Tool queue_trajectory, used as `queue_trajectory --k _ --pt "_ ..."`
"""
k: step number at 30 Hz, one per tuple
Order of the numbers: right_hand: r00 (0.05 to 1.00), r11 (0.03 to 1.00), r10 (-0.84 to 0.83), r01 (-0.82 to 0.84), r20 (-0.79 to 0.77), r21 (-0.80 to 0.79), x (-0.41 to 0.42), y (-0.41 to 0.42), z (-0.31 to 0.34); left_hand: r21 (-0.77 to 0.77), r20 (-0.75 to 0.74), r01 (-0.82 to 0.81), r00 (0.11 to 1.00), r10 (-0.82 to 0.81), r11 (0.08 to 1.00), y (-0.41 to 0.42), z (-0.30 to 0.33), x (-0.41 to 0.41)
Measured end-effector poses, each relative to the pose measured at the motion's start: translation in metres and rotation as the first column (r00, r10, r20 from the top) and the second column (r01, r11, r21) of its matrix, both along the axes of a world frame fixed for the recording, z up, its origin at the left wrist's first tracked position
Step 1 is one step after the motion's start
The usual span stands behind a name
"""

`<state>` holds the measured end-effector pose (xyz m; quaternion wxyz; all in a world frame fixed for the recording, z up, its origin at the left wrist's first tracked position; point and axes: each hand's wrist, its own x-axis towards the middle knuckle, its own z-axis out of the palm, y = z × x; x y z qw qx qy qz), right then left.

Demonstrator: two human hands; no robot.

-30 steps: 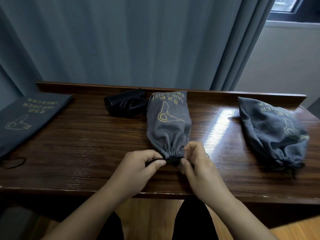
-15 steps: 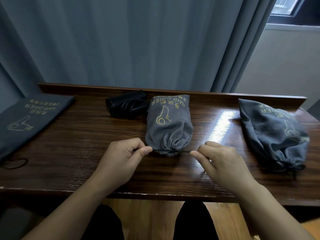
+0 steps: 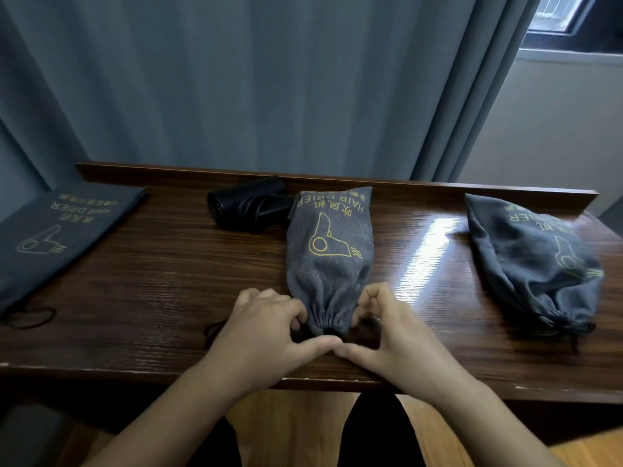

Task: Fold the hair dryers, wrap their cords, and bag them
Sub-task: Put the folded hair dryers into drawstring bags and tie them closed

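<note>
Curtain: we see grey-blue folds (image 3: pixel 269 79) hanging across twelve o'clock behind everything
Counter: our dark wooden counter (image 3: pixel 151 281) runs from nine to three o'clock, with a raised back lip
Flat bag: an unfilled grey bag (image 3: pixel 64 230) lies at ten o'clock, its printed dryer drawing facing up and its black cord looped at the near end
Right bag: a filled, cinched bag (image 3: pixel 532 264) lies at two o'clock, well apart from our hands
Centre bag: the filled bag (image 3: pixel 330 257) lies at the middle, its gathered mouth toward six o'clock
Hair dryer: a black folded dryer (image 3: pixel 249 207) with wrapped cord lies at eleven o'clock, touching the centre bag's far end
Left hand: our left hand (image 3: pixel 269 328) has its grip curled onto the left of the gathered mouth
Right hand: our right hand (image 3: pixel 387 328) has its grip curled onto the right of the mouth; thumb tips meet below
</note>
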<state>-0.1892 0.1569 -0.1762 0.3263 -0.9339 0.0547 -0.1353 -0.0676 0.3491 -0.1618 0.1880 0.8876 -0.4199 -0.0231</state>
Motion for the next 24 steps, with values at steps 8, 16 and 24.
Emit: queue_trajectory --k 8,16,24 --pt "0.988 0.991 -0.129 0.131 0.086 -0.018 0.001 0.02 -0.018 -0.192 -0.224 -0.045 0.975 0.001 0.98 -0.01 -0.007 -0.015" --pt "0.986 0.988 -0.132 0.122 0.103 0.095 0.001 0.015 -0.009 -0.301 -0.409 -0.11 0.912 -0.025 0.947 -0.006 -0.001 -0.017" --pt "0.995 0.953 0.008 0.024 0.103 -0.303 -0.006 -0.016 0.01 -0.244 -0.226 0.058 0.967 -0.115 0.968 0.01 0.002 0.003"
